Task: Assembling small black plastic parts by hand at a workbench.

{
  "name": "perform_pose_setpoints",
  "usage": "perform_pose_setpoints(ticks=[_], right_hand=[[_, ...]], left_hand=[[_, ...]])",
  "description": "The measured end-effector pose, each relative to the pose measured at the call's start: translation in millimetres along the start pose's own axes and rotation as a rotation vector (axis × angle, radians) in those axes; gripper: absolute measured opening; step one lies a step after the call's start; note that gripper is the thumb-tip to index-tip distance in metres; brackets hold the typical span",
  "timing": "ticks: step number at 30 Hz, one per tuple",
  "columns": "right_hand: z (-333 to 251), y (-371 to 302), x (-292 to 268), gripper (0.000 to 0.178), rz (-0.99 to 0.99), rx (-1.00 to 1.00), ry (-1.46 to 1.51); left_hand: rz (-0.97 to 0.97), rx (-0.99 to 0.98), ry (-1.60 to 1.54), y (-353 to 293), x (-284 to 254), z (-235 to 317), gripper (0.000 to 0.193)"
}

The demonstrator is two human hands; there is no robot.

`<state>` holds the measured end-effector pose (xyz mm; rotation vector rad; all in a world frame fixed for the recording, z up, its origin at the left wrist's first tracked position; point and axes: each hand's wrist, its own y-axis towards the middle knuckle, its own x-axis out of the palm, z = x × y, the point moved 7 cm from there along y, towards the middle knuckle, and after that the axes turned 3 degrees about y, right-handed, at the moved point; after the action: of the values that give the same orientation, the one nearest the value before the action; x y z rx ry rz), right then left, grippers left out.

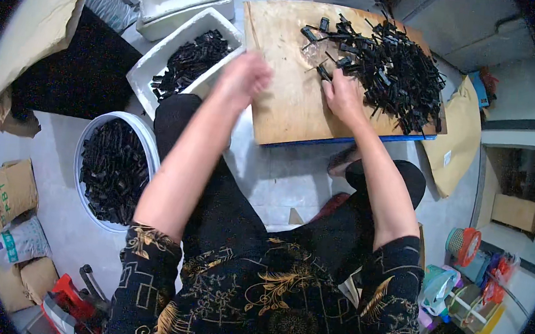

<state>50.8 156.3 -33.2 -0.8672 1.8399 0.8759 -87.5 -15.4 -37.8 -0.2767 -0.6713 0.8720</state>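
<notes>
R hand (346, 97) half-curled, touching blk pcs (344, 64).

A single wide fisheye view looks from the person's head, above and on the near side of the wooden board (285, 105). It faces steeply down and forward, close enough to take in the wearer's shirt (270, 282) nearer than the board, and floor (279, 174) around it.

plastic parts (400, 70), smooth wooden board (285, 108)
</notes>
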Motion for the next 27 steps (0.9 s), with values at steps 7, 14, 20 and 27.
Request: perform_pose_setpoints(ticks=[7, 14, 20, 27], right_hand=[[-65.3, -72.7, -52.9, 0.021, -0.173, -0.173, 0.303], [-78.3, -122.3, -73.9, 0.034, -0.217, -0.315, 0.172], [-89.9, -137.9, -76.4, 0.06, -0.13, -0.485, 0.067], [-97.5, -142.1, -89.0, 0.042, 0.022, -0.471, 0.141]], left_hand=[[-0.393, -0.102, 0.306, -61.9, 57.6, -66.9, 0.024], [-0.709, -0.288, 0.083, -104.5, 65.1, -96.9, 0.03], [-0.806, -0.438, -0.137, -123.1, 58.2, -116.0, 0.033], [-0.901, -0.455, -0.469, -139.0, 66.1, -105.7, 0.033]])
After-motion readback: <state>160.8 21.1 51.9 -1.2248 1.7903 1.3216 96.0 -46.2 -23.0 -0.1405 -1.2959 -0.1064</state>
